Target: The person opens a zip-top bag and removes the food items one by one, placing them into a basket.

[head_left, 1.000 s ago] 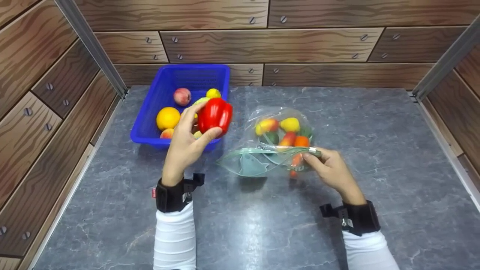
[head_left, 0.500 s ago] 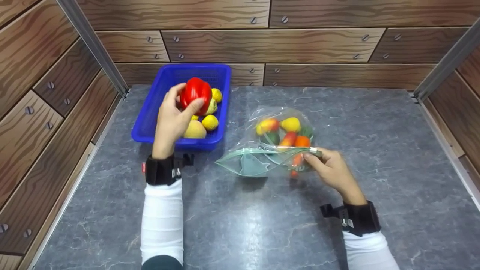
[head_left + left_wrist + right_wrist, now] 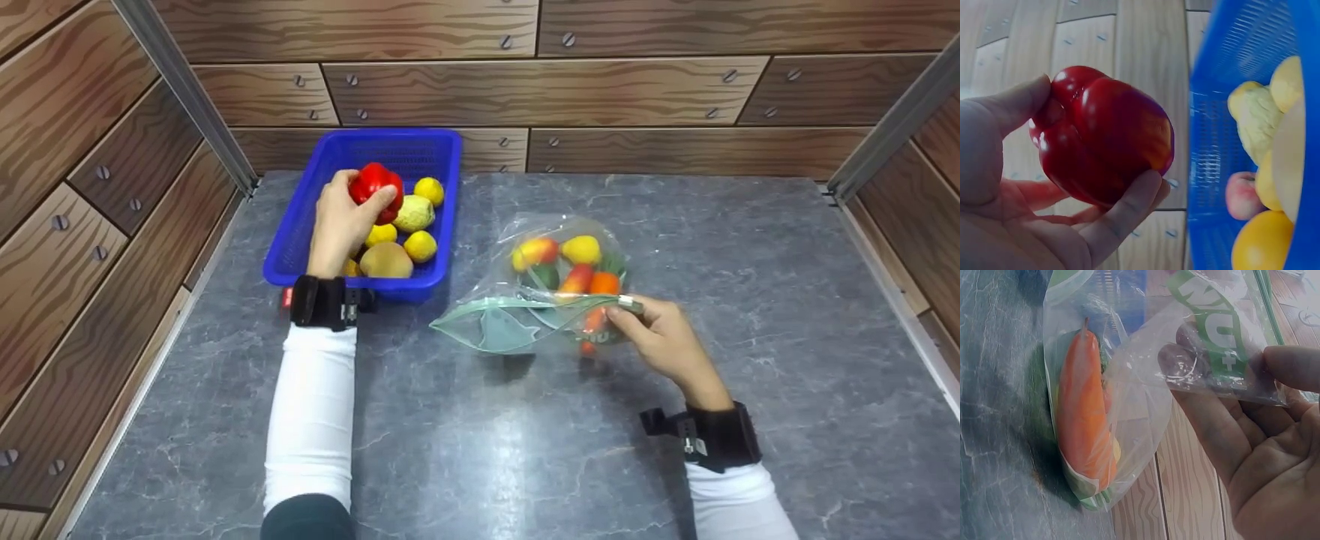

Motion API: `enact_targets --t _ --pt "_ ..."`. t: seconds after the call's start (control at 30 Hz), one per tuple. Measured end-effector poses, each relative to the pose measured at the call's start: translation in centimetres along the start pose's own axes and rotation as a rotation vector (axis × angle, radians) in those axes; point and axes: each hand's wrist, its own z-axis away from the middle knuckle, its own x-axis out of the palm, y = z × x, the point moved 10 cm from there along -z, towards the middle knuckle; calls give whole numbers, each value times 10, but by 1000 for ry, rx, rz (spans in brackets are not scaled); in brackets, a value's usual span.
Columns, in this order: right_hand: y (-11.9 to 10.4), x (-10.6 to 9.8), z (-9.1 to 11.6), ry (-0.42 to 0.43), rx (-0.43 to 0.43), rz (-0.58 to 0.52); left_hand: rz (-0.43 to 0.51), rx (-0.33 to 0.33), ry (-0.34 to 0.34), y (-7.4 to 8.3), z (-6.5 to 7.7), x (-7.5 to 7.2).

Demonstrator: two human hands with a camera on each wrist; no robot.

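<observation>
My left hand (image 3: 341, 221) grips a red bell pepper (image 3: 377, 191) over the left part of the blue basket. The left wrist view shows thumb and fingers curled round the pepper (image 3: 1103, 135). With its thumb and fingers my right hand (image 3: 660, 337) pinches the right end of a clear zip bag's (image 3: 487, 326) green rim. Its mouth gapes toward me. Inside the bag lie several fruits and vegetables, among them a yellow pear (image 3: 580, 250), a red-yellow mango (image 3: 535, 253) and an orange carrot (image 3: 1084, 410).
The blue basket (image 3: 285, 255) at the back left holds several pieces of produce: lemons (image 3: 421, 246), a pale green wrinkled fruit (image 3: 414, 214), a brownish round fruit (image 3: 387, 261), and an orange (image 3: 1264, 242). Wood-patterned walls enclose the grey marbled table (image 3: 750, 300).
My left hand has carried the bell pepper left and away from me, from the basket's right front side to over its left part. My right hand and the bag have stayed put.
</observation>
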Motion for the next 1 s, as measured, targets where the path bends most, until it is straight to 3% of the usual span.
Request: enact_targets --t 0.27,0.47,0.77,1.0 --pt "-1 1 -1 -8 1 -17 -77 -156 -41 -29 -15 11" --pt "-1 2 0 -16 0 -29 -181 -235 -17 -53 -19 15" --pt "-1 4 -1 -17 -7 -24 -90 -234 -22 -70 -24 20" --pt "-2 5 -1 -26 -6 -32 -83 -209 -16 -67 -22 17"
